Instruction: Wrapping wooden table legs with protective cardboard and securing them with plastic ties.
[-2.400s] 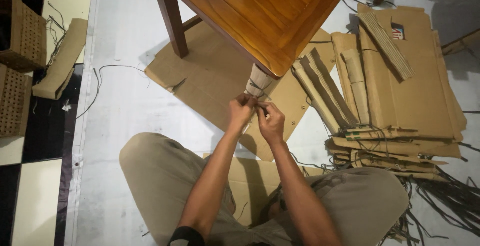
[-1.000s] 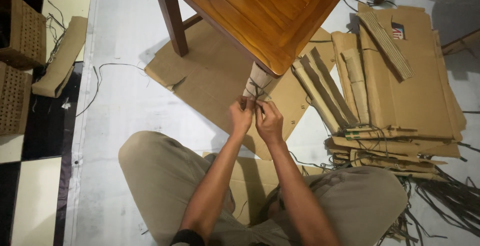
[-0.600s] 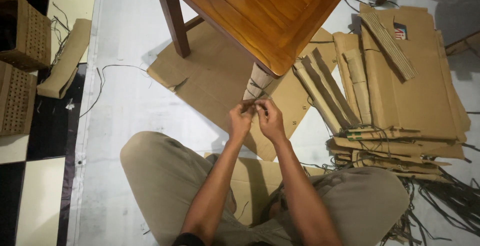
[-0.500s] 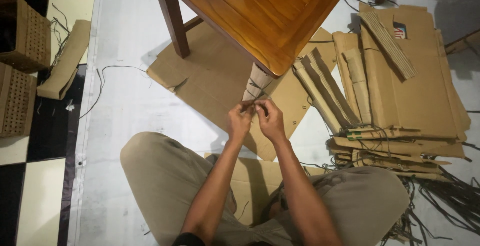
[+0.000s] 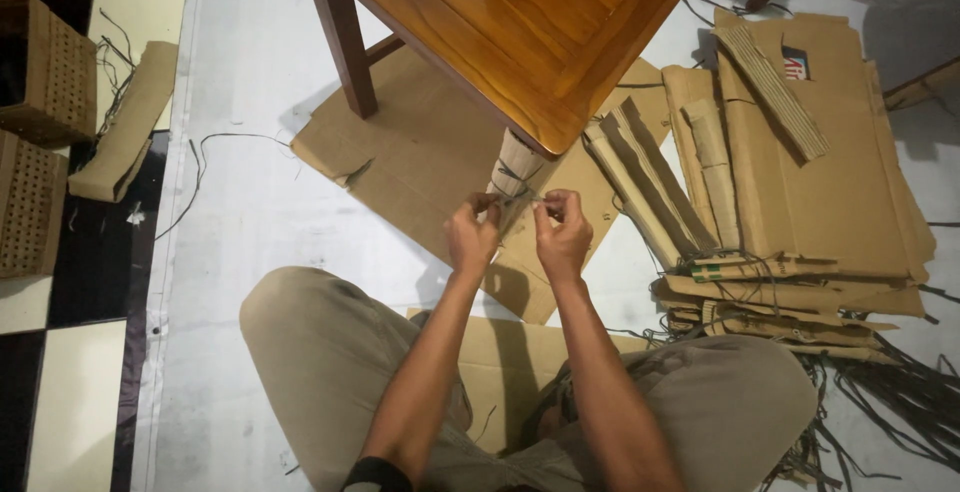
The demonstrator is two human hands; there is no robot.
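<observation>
Below the bench (image 5: 520, 22) corner, left hand (image 5: 472, 237) and right hand (image 5: 562, 235) each have fingers pinched on a dark cord (image 5: 518, 192), drawn taut across the cardboard-wrapped leg (image 5: 515, 167), binding the padding.

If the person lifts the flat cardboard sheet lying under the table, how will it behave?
The cardboard sheet looks thin and wide, so it is probably light and would likely sag or bend at its creases. One table leg appears to stand on it, so it may drag or tear rather than lift freely.
</observation>
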